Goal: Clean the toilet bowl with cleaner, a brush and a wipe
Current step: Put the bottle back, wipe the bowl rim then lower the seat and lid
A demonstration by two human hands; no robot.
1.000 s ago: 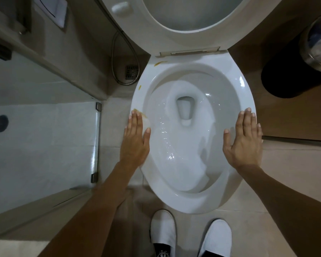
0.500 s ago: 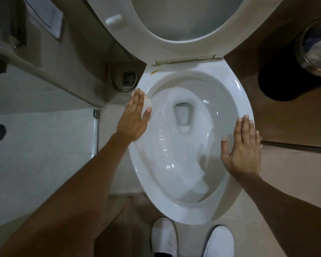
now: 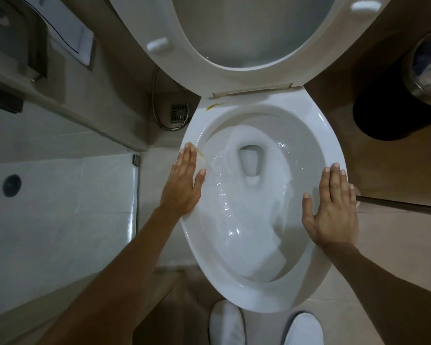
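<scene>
The white toilet bowl (image 3: 259, 302) is below me with its seat (image 3: 184, 46) raised. My left hand (image 3: 183, 185) lies flat on the bowl's left rim and presses a white wipe (image 3: 200, 161) onto it. The wipe peeks out by my fingers and thumb and shows a yellow smear. My right hand (image 3: 334, 210) rests flat and empty on the right rim, fingers together. A yellow stain (image 3: 214, 106) sits on the back left of the rim, near the hinge. Water and white foam or paper lie inside the bowl. No brush or cleaner bottle is in view.
A metal bin (image 3: 428, 63) stands at the far right. A spray hose (image 3: 159, 113) and a floor drain (image 3: 179, 113) are left of the bowl. A glass shower door (image 3: 60, 207) fills the left. My white shoes (image 3: 225, 322) stand in front of the bowl.
My left hand slid the wipe along the left rim toward the back, then a little back toward me. The yellow marks on that rim are gone. My right hand stayed put.
</scene>
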